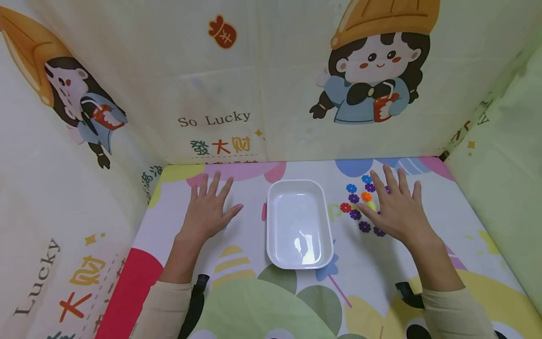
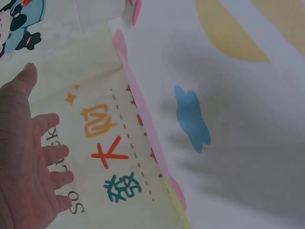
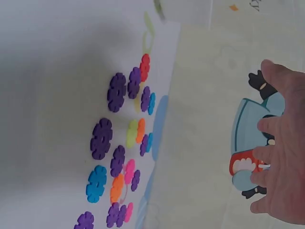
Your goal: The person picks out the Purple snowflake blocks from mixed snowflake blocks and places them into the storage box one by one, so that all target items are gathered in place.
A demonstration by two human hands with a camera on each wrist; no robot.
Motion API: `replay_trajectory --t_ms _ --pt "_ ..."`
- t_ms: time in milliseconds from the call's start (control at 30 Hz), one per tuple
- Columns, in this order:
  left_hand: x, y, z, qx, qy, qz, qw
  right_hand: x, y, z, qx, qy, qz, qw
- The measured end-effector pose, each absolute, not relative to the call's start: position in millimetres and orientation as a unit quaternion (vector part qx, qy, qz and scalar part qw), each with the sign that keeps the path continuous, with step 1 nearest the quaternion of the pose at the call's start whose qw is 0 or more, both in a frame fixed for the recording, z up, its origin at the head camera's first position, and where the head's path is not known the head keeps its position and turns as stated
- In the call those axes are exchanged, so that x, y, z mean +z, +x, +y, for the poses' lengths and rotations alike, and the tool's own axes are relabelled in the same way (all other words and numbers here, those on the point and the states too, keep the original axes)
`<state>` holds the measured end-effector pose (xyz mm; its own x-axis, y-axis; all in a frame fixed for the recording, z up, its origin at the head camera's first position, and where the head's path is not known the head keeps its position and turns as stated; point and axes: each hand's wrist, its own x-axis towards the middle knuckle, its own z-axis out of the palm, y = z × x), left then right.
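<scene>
Backdrop read "So Lucky", "發大财". Left hand hung spread, empty, near tray; right hand, likewise empty, partly hid discs.

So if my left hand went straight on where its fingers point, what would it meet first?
Most likely the upright printed cloth behind the table; nothing shows between it and your left hand, though depth is unclear.
</scene>
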<state>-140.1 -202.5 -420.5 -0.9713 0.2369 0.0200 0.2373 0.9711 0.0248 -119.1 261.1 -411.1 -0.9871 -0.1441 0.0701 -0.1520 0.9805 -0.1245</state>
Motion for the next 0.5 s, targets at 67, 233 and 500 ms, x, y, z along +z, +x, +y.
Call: replay_trajectory --t_ms 67,233,500 --pt "-421 -140 -203 -0.015 -0.121 -0.993 0.007 -412 -119 262 0.064 0.076 -0.995 0.028" --pt "-422 -139 -203 -0.019 -0.127 -0.992 0.002 -414 -120 267 0.059 0.083 -0.995 0.021" --pt "-423 -140 -201 -0.041 -0.142 -0.989 0.009 -414 -121 281 0.068 0.103 -0.992 0.026"
